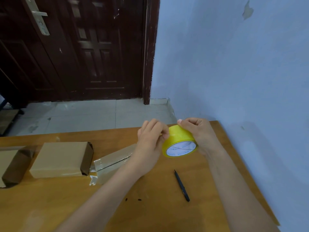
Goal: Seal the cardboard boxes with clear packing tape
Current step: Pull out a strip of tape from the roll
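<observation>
A yellowish roll of packing tape (179, 142) with a white core label is held above the wooden table (150, 206). My right hand (199, 133) grips the roll from the right and top. My left hand (151, 139) has its fingertips pinched at the roll's left edge, where the tape end lies. A flat cardboard box (61, 159) lies at the left of the table, its dark end flap facing right. A second flat box (113, 162) with shiny clear tape over its seam lies partly under my left forearm. Another box (13, 166) sits at the far left edge.
A black pen-like cutter (182, 185) lies on the table below the roll. A blue wall runs along the table's right side. Beyond the far table edge are a tiled floor and a dark wooden door (83, 47).
</observation>
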A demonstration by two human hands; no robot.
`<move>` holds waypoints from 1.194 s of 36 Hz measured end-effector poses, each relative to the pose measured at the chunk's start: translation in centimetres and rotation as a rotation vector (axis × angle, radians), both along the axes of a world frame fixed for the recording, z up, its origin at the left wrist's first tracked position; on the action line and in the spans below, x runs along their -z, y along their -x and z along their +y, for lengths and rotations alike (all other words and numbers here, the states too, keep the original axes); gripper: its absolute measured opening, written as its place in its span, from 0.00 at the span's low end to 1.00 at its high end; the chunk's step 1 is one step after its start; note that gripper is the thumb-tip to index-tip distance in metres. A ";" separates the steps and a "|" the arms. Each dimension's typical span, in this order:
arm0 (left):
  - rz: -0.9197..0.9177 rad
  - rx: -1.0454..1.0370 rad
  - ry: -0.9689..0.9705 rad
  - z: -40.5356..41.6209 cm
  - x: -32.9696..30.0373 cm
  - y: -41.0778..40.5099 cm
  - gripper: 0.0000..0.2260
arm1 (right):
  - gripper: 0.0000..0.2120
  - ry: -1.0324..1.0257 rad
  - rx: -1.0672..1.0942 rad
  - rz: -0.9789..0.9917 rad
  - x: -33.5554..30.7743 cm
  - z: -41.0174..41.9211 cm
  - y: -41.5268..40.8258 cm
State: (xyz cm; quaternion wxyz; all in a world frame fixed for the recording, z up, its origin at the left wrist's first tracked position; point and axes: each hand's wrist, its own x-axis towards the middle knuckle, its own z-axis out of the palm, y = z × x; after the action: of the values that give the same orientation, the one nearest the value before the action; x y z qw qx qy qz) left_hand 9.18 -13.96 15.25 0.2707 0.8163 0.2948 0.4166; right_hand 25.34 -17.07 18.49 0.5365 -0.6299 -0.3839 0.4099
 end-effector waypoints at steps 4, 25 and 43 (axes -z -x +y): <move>-0.303 0.005 0.282 -0.6 -0.2 0.2 0.03 | 0.17 -0.021 0.005 -0.069 -0.1 0.1 -0.4; -0.094 -0.116 -0.009 -0.6 0.4 -1.2 0.02 | 0.15 -0.061 -0.020 -0.185 -0.6 -0.6 0.2; 0.018 -0.208 -0.119 -1.1 2.4 -1.8 0.15 | 0.15 0.014 -0.023 -0.199 -0.2 -0.4 1.4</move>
State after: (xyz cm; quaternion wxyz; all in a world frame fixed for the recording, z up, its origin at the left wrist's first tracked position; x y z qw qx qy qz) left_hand 10.98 -15.01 12.89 0.1742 0.7996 0.3552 0.4519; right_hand 23.93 -17.44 18.67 0.4865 -0.6667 -0.4399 0.3540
